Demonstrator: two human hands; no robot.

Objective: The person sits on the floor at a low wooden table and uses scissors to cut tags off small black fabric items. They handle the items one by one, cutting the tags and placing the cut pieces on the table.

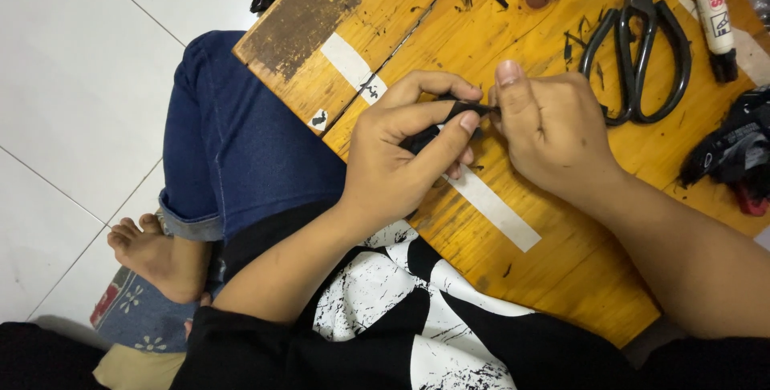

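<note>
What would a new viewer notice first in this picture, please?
First, the left hand and right hand meet at the centre, pinching a small black piece between them above the yellow wooden table. Behind the right hand lie black scissors, shut, with a marker beside them at the top right.

Bright, even indoor light from above, soft glare on the white floor tiles (72, 77), faint shadows under the hands on the warm yellow tabletop (561, 270), sharp focus throughout, mild wide-angle stretch at the edges
</note>
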